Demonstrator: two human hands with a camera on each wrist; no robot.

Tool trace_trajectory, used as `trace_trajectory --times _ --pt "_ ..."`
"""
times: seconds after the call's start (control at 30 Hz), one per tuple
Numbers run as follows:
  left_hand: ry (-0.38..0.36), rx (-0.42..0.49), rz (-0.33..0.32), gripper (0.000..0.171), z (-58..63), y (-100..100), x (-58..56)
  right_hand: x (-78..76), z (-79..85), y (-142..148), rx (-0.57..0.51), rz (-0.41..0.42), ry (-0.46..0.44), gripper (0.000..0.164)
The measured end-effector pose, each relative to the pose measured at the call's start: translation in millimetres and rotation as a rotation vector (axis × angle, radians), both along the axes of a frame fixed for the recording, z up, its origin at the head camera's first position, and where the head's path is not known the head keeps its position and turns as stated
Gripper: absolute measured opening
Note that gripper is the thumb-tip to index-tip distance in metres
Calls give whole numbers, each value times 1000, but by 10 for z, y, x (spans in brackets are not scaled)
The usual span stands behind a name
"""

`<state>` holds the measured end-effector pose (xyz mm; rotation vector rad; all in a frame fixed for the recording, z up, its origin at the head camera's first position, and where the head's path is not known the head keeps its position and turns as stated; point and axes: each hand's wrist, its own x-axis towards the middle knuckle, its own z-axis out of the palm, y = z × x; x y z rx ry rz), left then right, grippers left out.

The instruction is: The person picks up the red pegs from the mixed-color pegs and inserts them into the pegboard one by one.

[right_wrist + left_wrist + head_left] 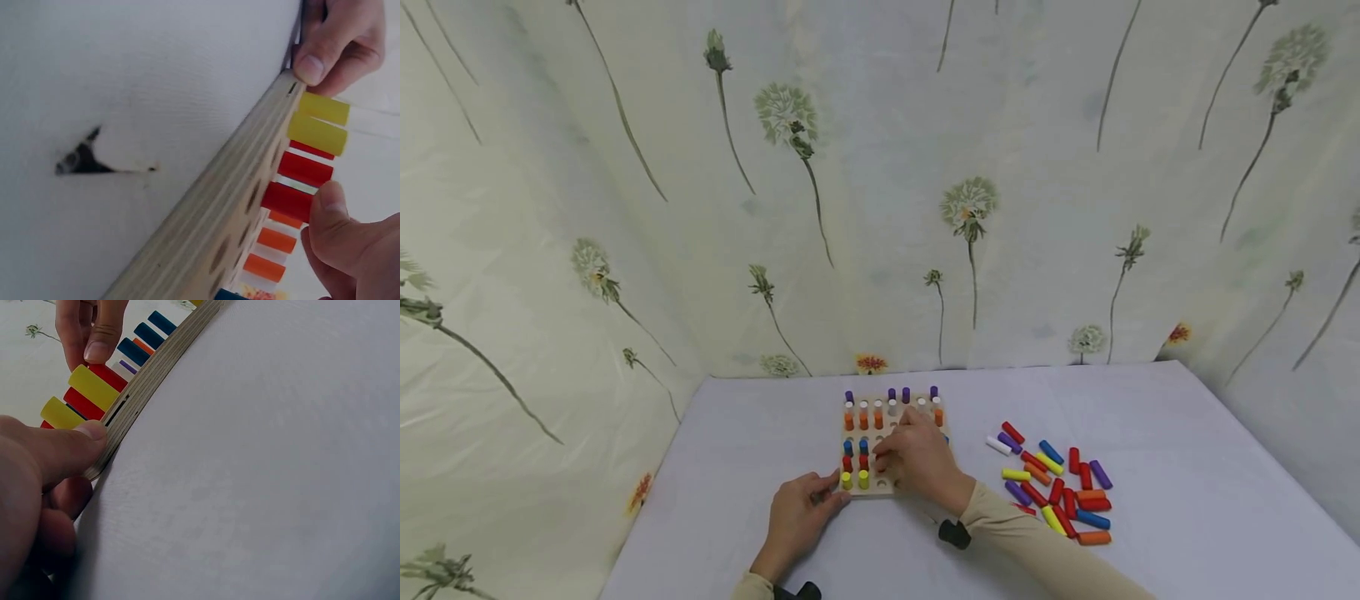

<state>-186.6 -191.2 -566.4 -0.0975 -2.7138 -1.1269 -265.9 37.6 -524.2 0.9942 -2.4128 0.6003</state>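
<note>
A wooden pegboard [209,203] lies on the white table, with rows of coloured pegs upright in it. My left hand [802,512] grips the board's near left corner, thumb on the edge beside a yellow peg [94,387]. Over the board, my right hand [921,458] pinches the top of a red peg [286,200], whose lower end meets the board in the red row. Two more red pegs stand beside it, behind the yellow ones. Blue, orange, white and purple rows stand farther back. In the head view, the right hand hides part of the board.
Right of the board lies a loose spread of pegs, among them a blue peg [1092,519], a purple peg [1101,474] and a white peg [997,446]. A flower-printed cloth [865,208] hangs behind the table [752,425].
</note>
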Motion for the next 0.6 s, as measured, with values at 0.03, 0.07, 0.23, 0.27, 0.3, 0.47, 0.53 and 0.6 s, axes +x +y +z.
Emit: trace_trajectory --times 0.03,0.07,0.23,0.27,0.3,0.47,0.53,0.6 --pt "0 0 0 37 2 3 3 7 13 11 -1 -4 -7 14" --pt "-4 -1 2 37 4 6 5 16 30 23 0 -9 -18 14" --pt "-13 -6 14 37 8 8 8 35 142 126 -22 -14 -74 13" --pt "-7 -9 12 37 6 6 5 32 169 160 -28 -14 -81 14" --pt "-7 -7 13 37 7 6 5 23 190 199 -35 -15 -82 14" --pt "-11 9 11 39 0 5 -3 -67 298 497 -23 -85 -131 15" --pt "-22 15 12 39 -12 4 -6 -127 325 660 -14 -131 -169 15" --pt "-26 10 12 40 -27 1 -7 -199 339 830 -1 -183 -190 15"
